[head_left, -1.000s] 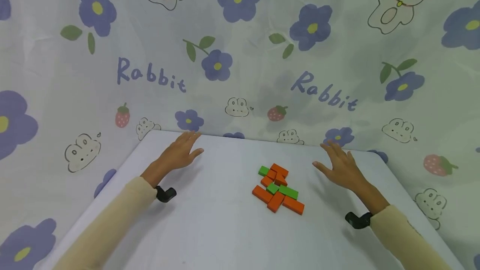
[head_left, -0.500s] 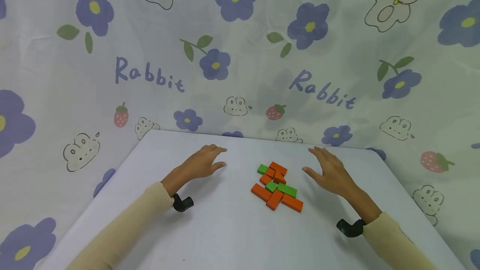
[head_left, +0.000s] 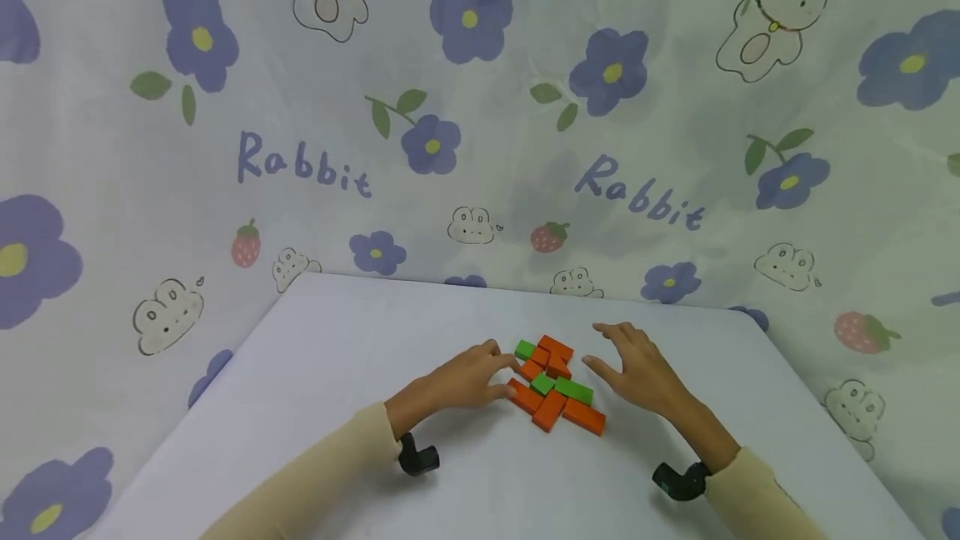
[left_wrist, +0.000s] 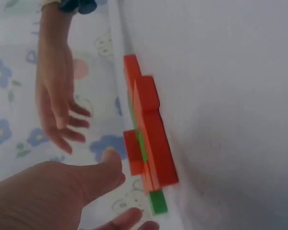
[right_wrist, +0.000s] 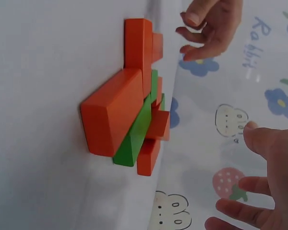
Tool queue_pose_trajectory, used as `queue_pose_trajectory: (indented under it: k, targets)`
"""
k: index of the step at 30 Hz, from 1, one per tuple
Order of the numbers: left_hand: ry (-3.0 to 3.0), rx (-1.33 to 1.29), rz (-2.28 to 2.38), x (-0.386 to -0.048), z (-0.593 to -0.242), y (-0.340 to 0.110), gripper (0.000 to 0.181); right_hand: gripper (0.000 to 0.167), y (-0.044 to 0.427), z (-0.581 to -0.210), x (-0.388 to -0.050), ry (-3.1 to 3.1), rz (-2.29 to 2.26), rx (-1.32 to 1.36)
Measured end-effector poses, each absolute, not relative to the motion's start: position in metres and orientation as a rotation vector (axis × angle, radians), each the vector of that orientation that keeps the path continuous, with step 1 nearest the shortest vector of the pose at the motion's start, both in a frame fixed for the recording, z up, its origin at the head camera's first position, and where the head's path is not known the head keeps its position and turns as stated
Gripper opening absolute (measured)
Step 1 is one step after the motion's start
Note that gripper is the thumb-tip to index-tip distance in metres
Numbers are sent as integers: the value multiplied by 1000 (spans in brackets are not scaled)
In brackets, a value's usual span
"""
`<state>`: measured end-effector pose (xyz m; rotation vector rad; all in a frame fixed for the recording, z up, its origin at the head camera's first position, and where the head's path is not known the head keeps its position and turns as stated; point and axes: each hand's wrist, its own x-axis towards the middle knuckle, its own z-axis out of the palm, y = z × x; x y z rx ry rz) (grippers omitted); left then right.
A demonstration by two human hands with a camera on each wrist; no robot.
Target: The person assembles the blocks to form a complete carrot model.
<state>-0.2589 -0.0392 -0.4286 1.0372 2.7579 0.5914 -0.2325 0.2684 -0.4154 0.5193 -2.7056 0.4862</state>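
Head view: 10 small blocks (head_left: 543,384), 7 orange and 3 green, lie in a cluster on a white table (head_left: 360,319). Most, perhaps all, lie flat and set snugly edge to edge, which probably keeps them steady. The 2 hands flank them. The left hand (head_left: 471,375) holds nothing, its fingers loosely bent with thumb and fingertips at the cluster's left side; whether they touch it, I cannot tell. The right hand (head_left: 636,372), also holding nothing, hovers just right of the cluster, fingers spread and relaxed. Placed this way, the hands seem to frame the blocks from both sides.

The table's far edge meets a rabbit-print curtain (head_left: 480,165), a little beyond the cluster. Wide tabletop stretches to the left and toward the person, giving more room to move than the narrower strip behind the blocks.
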Motion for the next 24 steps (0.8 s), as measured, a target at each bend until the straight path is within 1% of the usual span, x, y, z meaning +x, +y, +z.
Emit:
queue_pose_trajectory:
  k: [3,6,13,19,24]
  targets:
    - [2732,1108,536,-253,-440,-29,40,60,263,-421,-231,-2711,488,548]
    - [2735,1125,502,-249,-447,-24,42,58,262,-424,-232,-2700,496,567]
    - [2740,1174,543,-243,-453,-22,37,55,262,-430,-230,-2724,511,559]
    - [2774,1116,552,-238,-456,-24,44,55,261,-434,-230,-2729,521,580]
    - [2824,1059,578,-237,-460,-22,45,54,262,-434,-229,-2726,536,581]
